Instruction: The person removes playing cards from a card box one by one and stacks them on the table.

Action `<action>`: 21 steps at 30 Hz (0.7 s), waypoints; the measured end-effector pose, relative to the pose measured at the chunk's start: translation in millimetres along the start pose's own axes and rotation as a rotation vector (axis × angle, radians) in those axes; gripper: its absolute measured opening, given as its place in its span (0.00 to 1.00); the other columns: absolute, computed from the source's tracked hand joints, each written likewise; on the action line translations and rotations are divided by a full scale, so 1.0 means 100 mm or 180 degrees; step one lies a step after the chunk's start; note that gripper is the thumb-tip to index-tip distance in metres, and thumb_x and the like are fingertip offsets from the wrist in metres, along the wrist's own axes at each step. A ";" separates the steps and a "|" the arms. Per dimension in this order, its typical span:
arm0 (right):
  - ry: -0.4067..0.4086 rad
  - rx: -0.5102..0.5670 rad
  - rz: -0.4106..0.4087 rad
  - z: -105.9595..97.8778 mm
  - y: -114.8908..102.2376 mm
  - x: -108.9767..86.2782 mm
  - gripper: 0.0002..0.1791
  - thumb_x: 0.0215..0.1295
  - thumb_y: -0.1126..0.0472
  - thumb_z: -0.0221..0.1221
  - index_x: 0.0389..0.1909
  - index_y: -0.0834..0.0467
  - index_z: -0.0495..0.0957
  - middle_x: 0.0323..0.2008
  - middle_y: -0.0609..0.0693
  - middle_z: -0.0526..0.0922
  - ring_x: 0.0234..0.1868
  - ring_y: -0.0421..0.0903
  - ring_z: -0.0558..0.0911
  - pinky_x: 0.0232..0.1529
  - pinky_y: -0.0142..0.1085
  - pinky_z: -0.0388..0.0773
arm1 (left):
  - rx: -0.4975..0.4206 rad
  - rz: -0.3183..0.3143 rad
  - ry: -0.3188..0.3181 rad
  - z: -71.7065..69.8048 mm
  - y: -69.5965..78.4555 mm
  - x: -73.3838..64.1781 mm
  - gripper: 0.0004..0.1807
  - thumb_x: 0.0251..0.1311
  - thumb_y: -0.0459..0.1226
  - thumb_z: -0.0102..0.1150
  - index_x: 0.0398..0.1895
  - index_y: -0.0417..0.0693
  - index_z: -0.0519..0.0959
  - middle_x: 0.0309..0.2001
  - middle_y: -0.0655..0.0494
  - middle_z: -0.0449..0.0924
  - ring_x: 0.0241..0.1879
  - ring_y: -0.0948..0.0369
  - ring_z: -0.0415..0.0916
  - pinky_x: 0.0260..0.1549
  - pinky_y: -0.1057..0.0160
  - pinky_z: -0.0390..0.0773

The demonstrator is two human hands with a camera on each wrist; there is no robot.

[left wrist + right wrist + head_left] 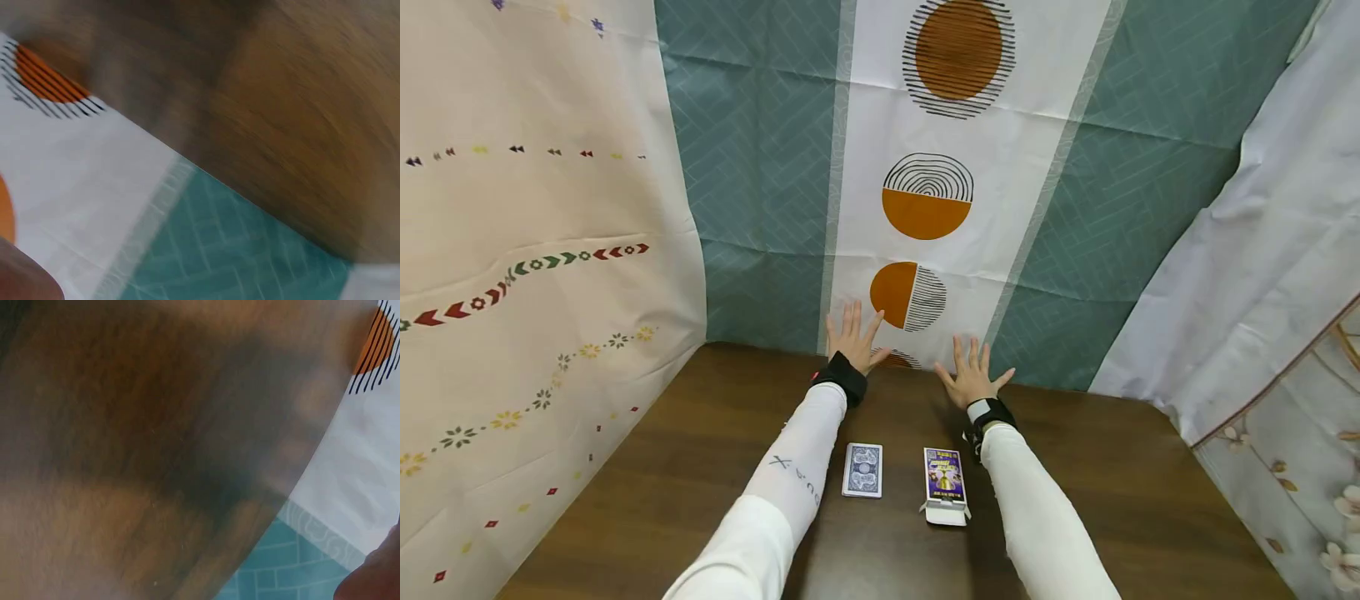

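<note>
Both arms stretch forward over the brown table. The left hand [854, 337], fingers spread and straight, is near the table's back edge in front of the hanging cloth. To its right the right hand [972, 379] is spread the same way, holding nothing. Nearer the body, between the forearms, lies a deck of playing cards [862, 471] with a blue-and-white patterned back on top. Beside it on the right is a purple card box [945, 479], its white flap open toward the body. Only a bit of skin shows at the lower corner of each wrist view.
A brown wooden table [895, 558] carries the cards and box. Behind it hangs a green and white curtain [760, 167] with orange circles. A cream patterned cloth [535, 275] hangs on the left, and a white cloth [1240, 275] on the right.
</note>
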State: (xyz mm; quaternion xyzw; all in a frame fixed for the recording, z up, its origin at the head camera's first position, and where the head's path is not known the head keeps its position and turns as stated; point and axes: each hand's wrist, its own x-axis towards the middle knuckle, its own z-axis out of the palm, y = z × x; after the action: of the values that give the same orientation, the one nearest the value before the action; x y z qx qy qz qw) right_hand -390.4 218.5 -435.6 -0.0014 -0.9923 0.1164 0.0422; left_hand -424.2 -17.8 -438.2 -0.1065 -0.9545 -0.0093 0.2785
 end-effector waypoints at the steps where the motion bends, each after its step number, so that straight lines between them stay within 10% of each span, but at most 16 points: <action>1: -0.0010 0.0037 -0.0012 0.02 0.00 -0.02 0.44 0.68 0.28 0.37 0.77 0.42 0.33 0.78 0.55 0.31 0.77 0.60 0.31 0.61 0.75 0.28 | -0.0164 0.0013 0.0010 -0.01 0.01 -0.03 0.40 0.61 0.65 0.48 0.74 0.64 0.54 0.75 0.40 0.48 0.75 0.45 0.47 0.65 0.34 0.52; 5: -0.0079 0.0075 -0.0077 0.07 -0.01 -0.10 0.43 0.69 0.29 0.35 0.77 0.44 0.32 0.77 0.56 0.29 0.77 0.61 0.31 0.60 0.75 0.26 | -0.0673 0.0055 0.0032 -0.02 0.06 -0.17 0.40 0.61 0.62 0.51 0.74 0.60 0.58 0.75 0.38 0.49 0.74 0.42 0.47 0.63 0.30 0.52; 14: -0.0562 0.0026 -0.0367 0.04 -0.03 -0.41 0.43 0.70 0.29 0.32 0.77 0.46 0.34 0.77 0.59 0.30 0.76 0.64 0.33 0.60 0.76 0.28 | -0.1326 -0.0216 -0.1138 -0.14 0.14 -0.56 0.41 0.67 0.60 0.45 0.77 0.58 0.46 0.77 0.37 0.33 0.76 0.40 0.29 0.65 0.29 0.37; 21: -0.1073 0.0057 -0.0689 0.03 0.06 -0.76 0.43 0.71 0.32 0.38 0.77 0.49 0.38 0.77 0.62 0.37 0.76 0.65 0.40 0.63 0.74 0.35 | -0.1602 0.0057 -0.1601 -0.49 0.19 -0.86 0.41 0.67 0.58 0.47 0.77 0.56 0.47 0.76 0.35 0.30 0.75 0.38 0.27 0.63 0.26 0.36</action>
State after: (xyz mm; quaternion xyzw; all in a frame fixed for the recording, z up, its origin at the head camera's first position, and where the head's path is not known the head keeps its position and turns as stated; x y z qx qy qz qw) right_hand -314.8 222.3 -446.1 0.1251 -0.9786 0.1185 -0.1123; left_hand -323.4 -20.4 -443.8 -0.1791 -0.9600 -0.2151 -0.0001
